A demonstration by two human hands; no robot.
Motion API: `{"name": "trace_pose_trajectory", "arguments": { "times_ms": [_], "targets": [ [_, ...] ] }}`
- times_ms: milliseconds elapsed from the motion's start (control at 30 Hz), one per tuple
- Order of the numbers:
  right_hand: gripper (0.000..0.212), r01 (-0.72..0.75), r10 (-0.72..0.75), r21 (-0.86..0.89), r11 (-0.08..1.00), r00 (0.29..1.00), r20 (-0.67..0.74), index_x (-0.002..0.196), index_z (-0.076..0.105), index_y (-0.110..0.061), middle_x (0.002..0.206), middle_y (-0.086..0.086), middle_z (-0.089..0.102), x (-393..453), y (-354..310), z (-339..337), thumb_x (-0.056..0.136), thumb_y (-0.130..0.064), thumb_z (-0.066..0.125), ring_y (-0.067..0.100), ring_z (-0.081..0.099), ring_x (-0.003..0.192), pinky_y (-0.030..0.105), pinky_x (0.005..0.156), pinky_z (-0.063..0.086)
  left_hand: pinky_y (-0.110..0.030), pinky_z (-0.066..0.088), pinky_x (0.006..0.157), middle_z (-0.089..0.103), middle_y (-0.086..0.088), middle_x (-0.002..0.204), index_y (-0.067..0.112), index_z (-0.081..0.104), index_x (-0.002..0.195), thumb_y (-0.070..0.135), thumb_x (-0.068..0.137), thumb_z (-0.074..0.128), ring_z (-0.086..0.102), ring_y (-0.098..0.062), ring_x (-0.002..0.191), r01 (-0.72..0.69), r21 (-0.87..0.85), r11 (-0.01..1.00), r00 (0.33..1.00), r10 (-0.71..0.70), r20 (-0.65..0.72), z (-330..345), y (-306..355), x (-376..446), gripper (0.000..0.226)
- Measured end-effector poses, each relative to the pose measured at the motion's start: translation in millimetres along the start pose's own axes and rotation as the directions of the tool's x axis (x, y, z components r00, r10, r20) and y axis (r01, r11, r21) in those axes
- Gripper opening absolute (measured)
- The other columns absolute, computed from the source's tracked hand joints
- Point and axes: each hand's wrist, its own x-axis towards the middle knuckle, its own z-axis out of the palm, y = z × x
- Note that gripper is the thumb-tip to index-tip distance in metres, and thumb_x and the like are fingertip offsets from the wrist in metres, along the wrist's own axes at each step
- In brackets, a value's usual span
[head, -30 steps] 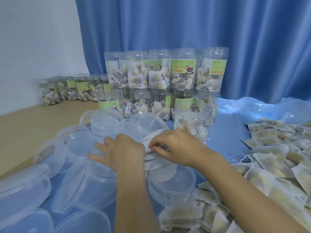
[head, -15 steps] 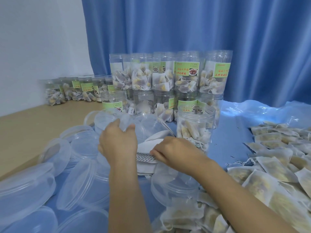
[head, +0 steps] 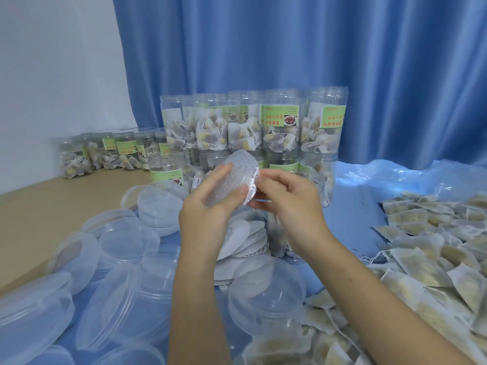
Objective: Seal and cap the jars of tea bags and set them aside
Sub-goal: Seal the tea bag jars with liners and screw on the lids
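A blue curtain (head: 290, 61) hangs across the far side with a white wall (head: 52, 61) at far left; before me is a tan table (head: 34, 214), its near and right parts covered by blue plastic sheeting (head: 369, 206); against the curtain stand the filled jars (head: 279, 127), stacked in two tiers with green labels, and a lower row of jars (head: 105, 151) runs off to the far left; I hold a small stack of seal discs (head: 232, 177) raised and tilted in front of those jars, above the table; my left hand (head: 208, 209) grips the stack, thumb across its near face and fingers curled behind its far edge; my right hand (head: 292, 198) pinches the right edge of the stack between thumb and fingertips; below my hands, more loose seal discs (head: 245, 238) lie fanned on the sheeting; just right of them an uncapped jar (head: 279, 233) of tea bags stands, mostly hidden by my right hand; clear plastic caps (head: 123, 259) lie scattered across the near left, one cap (head: 266, 293) near centre; loose tea bags (head: 434, 254) are heaped at near right.
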Motion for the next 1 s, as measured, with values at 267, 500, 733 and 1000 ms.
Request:
{"name": "trace_pose_trajectory", "arguments": {
  "times_ms": [267,500,733,1000],
  "targets": [
    [0.024,-0.253,0.144,0.445,0.859,0.954,0.265,0.084,0.070,-0.008,0.082,0.010,0.072,2,-16,-4,0.083,-0.031,0.061,0.024,0.071,0.081,0.038,0.068,0.058,-0.011,0.031,0.087,0.030,0.027,0.146,0.049,0.069,0.102,0.058,0.059,0.064,0.030,0.020,0.124,-0.040,-0.059,0.997,0.994,0.046,0.097,3,7,-5,0.045],
    [0.022,-0.169,0.099,0.325,0.930,0.970,0.223,0.106,0.064,-0.004,0.090,0.010,0.073,0,-14,-1,0.086,0.003,0.058,0.019,0.069,0.080,0.031,0.073,0.059,-0.034,0.053,0.091,0.053,0.003,0.136,0.026,0.059,0.124,0.014,0.062,0.073,0.057,-0.017,0.120,0.022,-0.409,0.912,0.998,-0.045,-0.046,8,4,-1,0.066],
    [0.081,0.470,-0.315,-0.694,0.545,0.882,0.350,0.145,0.029,-0.028,0.148,0.004,0.021,-8,-14,-1,0.074,-0.030,0.070,0.016,0.032,0.133,0.028,0.107,0.033,-0.023,0.055,0.058,0.075,-0.005,0.085,0.005,0.068,0.102,-0.004,0.074,0.065,0.072,-0.016,0.077,0.155,-0.538,0.829,0.980,-0.200,-0.025,6,2,1,0.029],
    [0.075,0.460,-0.211,-0.841,0.285,0.886,0.413,0.142,0.026,-0.046,0.151,0.014,0.022,6,-24,-6,0.074,-0.072,0.045,0.029,0.020,0.134,0.044,0.107,0.023,-0.023,0.052,0.058,0.057,0.009,0.055,0.019,0.069,0.075,0.024,0.069,0.066,0.058,-0.006,0.055,0.285,-0.544,0.789,0.951,-0.162,0.262,17,7,-1,0.009]
  ]
}}
